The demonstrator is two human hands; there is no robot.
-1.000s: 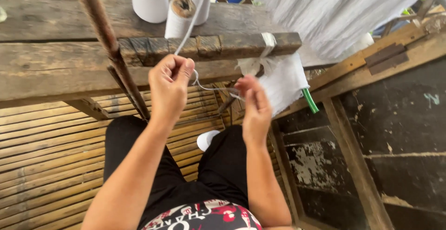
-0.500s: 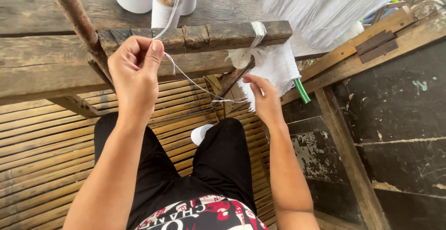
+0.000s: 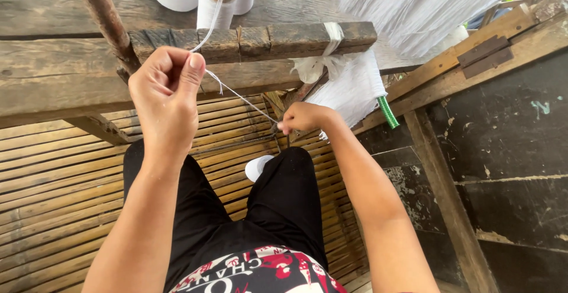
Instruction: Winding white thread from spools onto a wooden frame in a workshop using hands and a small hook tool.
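thread is stretching taut between both hands: left hand fingers are pinching it, right hand fingers are clamping its other end.

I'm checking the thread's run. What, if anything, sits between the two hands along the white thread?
Nothing visible: the white thread runs free through open air from the left hand to the right hand.

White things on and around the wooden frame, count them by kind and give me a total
White thread spools on the wooden beam: 3
White thread stretched between the left hand and right hand: 1
White yarn bundle with a green end: 1
White shoe: 1
Total: 6
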